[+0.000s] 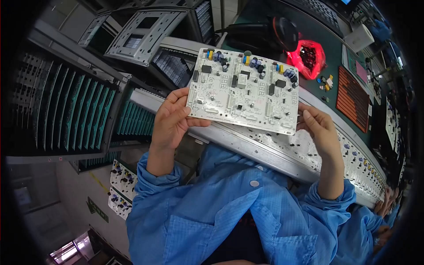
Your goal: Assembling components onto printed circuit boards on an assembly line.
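A white circuit board (216,95) is held up between my two hands, tilted so its populated face shows. Blue and black capacitors, yellow parts and black relays line its far edge. My left hand (174,117) grips the near left corner, thumb on top and fingers beneath. At the right edge, my right hand (319,128) pinches the board, its fingertips partly hidden behind it. Below the board runs a metal-edged conveyor rail (260,154), with more white boards (304,150) lying along it.
Racks of upright green boards (84,115) stand at left. On the green bench lie a red bag (309,59) of small dark parts, loose components (326,83), a brown slatted tray (352,99) and a black scanner (282,33). Another person's hands (386,201) are at far right.
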{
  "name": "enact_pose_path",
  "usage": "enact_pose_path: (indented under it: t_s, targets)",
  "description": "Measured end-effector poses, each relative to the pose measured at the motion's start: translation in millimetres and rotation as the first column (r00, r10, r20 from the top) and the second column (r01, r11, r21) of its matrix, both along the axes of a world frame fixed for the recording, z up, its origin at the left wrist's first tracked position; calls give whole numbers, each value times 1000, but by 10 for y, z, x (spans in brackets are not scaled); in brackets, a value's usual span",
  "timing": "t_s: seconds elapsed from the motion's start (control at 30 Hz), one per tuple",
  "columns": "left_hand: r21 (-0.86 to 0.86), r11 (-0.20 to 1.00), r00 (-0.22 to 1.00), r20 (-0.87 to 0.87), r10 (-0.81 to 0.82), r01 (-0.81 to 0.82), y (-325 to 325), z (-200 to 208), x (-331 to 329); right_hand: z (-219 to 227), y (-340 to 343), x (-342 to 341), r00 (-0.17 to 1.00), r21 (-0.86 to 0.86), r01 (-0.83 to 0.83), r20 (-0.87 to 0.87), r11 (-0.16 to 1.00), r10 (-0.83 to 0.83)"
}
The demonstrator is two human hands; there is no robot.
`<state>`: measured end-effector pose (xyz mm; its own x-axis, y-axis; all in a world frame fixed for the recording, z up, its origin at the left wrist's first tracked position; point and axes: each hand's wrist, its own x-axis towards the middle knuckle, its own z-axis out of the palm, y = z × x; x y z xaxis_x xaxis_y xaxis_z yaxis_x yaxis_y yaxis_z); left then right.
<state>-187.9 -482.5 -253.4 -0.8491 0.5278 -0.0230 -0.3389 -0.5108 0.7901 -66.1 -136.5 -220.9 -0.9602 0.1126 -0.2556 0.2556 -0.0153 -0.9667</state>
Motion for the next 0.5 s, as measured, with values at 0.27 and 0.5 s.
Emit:
enact_pose_path:
  t_s: [0.27,0.5]
  targets:
    - [-121,992,1000,-1,-19,19,-639,25,-296,-5,-498,-274,989,-199,-107,84,974,126]
    - [-233,972,999,17,-34,37,-1160,46,-622,6,-947,-595,956,-316,-177,170,932,239]
